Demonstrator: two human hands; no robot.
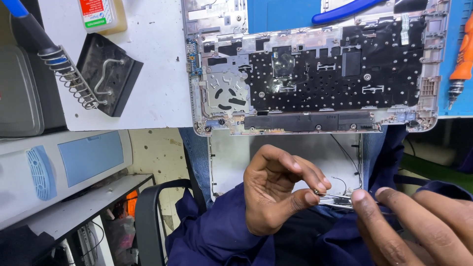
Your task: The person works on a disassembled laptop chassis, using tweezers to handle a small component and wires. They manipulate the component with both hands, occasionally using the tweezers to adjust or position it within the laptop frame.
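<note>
My left hand (276, 194) pinches a tiny screw (316, 191) at the tips of tweezers (337, 199) gripped in my right hand (419, 224), held over my lap to catch drops, below the surface's near edge where the opened laptop chassis (315, 74) overhangs

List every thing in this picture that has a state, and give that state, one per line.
Laptop chassis: opened, internals exposed.
Soldering iron stand: empty.
Left hand: pinching a small screw.
Right hand: holding tweezers.
Blue-handled pliers: lying on chassis.
Orange screwdriver: lying idle.
</note>
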